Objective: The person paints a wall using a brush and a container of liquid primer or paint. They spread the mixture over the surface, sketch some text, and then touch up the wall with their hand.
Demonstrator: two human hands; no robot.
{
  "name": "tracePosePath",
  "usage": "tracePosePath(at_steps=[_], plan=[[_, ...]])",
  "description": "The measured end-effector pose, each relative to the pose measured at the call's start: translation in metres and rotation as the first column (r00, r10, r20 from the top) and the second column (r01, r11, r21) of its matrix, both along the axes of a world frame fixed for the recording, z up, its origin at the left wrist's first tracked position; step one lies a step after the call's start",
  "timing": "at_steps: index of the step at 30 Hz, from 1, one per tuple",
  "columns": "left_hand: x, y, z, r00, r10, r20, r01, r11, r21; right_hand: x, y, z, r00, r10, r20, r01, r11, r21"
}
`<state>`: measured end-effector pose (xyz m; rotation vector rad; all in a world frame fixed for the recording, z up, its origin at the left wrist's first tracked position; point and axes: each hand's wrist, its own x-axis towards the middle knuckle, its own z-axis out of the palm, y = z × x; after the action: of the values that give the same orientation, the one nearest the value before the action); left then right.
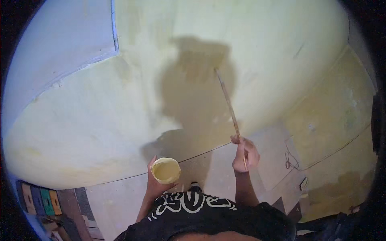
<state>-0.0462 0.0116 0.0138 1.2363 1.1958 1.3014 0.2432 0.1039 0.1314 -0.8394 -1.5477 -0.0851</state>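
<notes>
My left hand (155, 182) is wrapped round a round cup of pale yellow paint (166, 170), held upright in front of my chest. In my right hand (247, 154) is a long thin paintbrush (228, 100), gripped near the end of its handle. The brush slants up and to the left, and its tip meets the pale yellow wall (265, 72). Around the tip, a darker brownish patch lies within my shadow on the wall; I cannot tell if it is wet.
A pale blue-grey section (68, 40) borders the yellow at the upper left. Coloured crates (46, 201) stand at the lower left. A thin cord (291, 160) lies looped on the right, with a small dark-edged object (303, 184) nearby. Pale floor (116, 205) runs along the wall's base.
</notes>
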Motion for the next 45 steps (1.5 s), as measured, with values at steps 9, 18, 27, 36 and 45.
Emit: tracePosePath(at_steps=[9,18,27,36,45], plan=[[-0.006,-0.001,-0.005,0.998,-0.024,-0.051,0.021,0.998,-0.053,-0.008,-0.011,-0.026,1.0,0.002,0.01,-0.001,0.999,-0.046],[-0.011,-0.003,-0.013,0.997,-0.028,0.074,0.034,0.996,-0.086,-0.027,0.018,-0.004,0.998,0.022,0.05,-0.026,0.997,0.07],[-0.003,0.009,0.003,0.999,0.037,-0.03,-0.04,0.995,-0.096,-0.016,0.006,-0.026,0.999,0.049,0.023,-0.048,0.999,-0.01],[0.002,0.019,-0.011,0.996,0.056,-0.065,-0.062,0.994,-0.094,-0.007,-0.008,-0.014,0.996,0.017,0.09,-0.014,0.999,-0.03],[0.0,0.025,-0.017,0.978,0.059,-0.198,-0.066,0.997,-0.033,-0.006,0.015,-0.026,0.978,0.148,-0.149,-0.162,0.983,-0.086]])
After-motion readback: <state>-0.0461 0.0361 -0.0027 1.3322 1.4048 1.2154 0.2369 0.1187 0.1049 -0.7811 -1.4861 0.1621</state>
